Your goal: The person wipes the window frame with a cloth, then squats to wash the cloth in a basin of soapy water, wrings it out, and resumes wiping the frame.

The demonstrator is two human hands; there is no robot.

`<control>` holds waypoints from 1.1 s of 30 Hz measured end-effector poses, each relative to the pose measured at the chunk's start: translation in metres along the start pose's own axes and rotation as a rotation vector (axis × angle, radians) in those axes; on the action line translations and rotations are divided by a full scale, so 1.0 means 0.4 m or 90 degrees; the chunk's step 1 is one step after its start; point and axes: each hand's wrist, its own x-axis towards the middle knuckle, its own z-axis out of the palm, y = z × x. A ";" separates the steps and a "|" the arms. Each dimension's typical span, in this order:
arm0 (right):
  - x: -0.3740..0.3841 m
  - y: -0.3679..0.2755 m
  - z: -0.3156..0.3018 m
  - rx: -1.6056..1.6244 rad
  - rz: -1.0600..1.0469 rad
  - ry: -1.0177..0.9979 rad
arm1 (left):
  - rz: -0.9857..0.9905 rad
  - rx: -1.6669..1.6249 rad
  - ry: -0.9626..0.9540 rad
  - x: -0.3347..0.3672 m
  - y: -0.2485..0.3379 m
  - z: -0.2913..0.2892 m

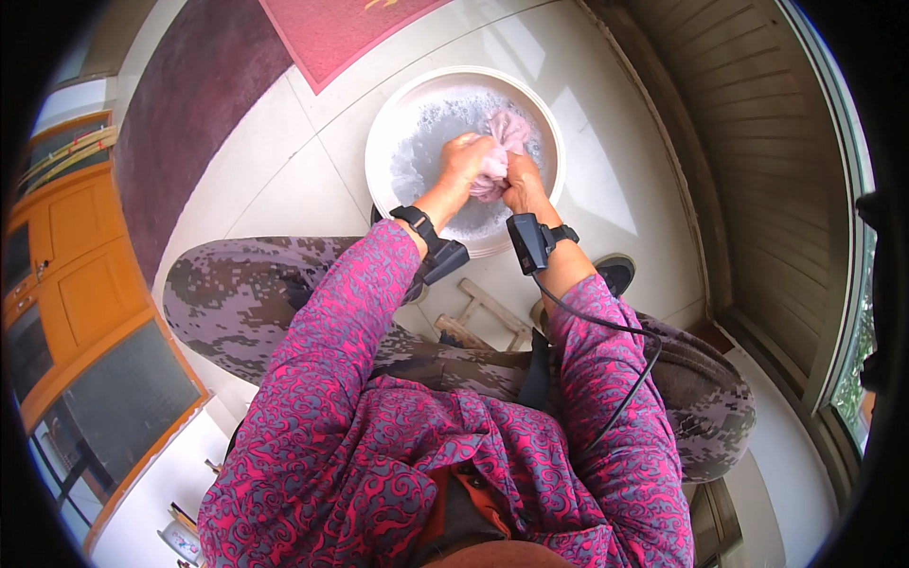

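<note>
A wet, bunched pink cloth is held over a white basin of greyish, sudsy water. My left hand is closed around the cloth's left part. On the right side, my right hand also grips it, its fingers partly hidden. The cloth bulges up between and beyond both hands. Each wrist wears a black strap with a small dark device, and a black cable runs along my right sleeve.
The basin stands on pale floor tiles. A red mat lies beyond it. Between my legs is a small wooden stool or frame. A slatted panel rises at the right, and orange wooden doors stand at the left.
</note>
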 end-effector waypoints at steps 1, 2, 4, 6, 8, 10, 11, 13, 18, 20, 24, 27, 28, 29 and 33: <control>-0.006 -0.002 0.007 -0.056 -0.057 0.016 | -0.062 0.048 0.040 0.006 0.001 -0.029; -0.012 -0.004 0.015 -0.054 -0.100 -0.003 | -0.103 0.078 0.060 0.014 0.004 -0.060; -0.022 -0.009 0.029 -0.155 -0.143 -0.008 | -0.154 0.119 0.091 0.036 0.019 -0.107; -0.026 -0.013 0.038 -0.249 -0.197 -0.028 | -0.176 0.141 0.115 0.054 0.047 -0.128; -0.025 -0.012 0.041 -0.435 -0.241 -0.045 | -0.213 0.134 0.089 0.061 0.074 -0.121; -0.020 -0.008 0.038 -0.591 -0.234 -0.064 | -0.221 0.097 -0.012 0.065 0.093 -0.109; -0.016 -0.004 0.036 -0.664 -0.236 -0.092 | -0.219 0.089 -0.004 0.067 0.091 -0.107; -0.011 0.001 0.030 -0.796 -0.252 -0.124 | -0.172 0.054 -0.002 0.074 0.062 -0.114; -0.019 -0.009 0.011 -0.768 -0.383 0.004 | -0.041 0.067 0.172 0.154 -0.053 -0.237; -0.031 -0.018 0.006 -0.768 -0.470 0.117 | -0.017 0.223 0.165 0.183 -0.080 -0.272; -0.048 -0.019 0.006 -0.787 -0.371 0.241 | 0.037 0.519 0.248 0.154 -0.118 -0.213; -0.033 -0.007 0.011 -0.787 -0.231 0.286 | -0.183 0.191 0.145 0.094 -0.059 -0.171; -0.021 -0.003 0.010 -0.726 -0.200 0.292 | -0.180 0.128 0.089 0.079 -0.032 -0.153; -0.004 -0.001 0.008 -0.663 -0.178 0.295 | -0.182 0.123 0.048 0.065 -0.007 -0.132; 0.065 -0.007 -0.023 -0.233 0.028 0.237 | -0.177 0.035 -0.058 0.008 0.042 0.002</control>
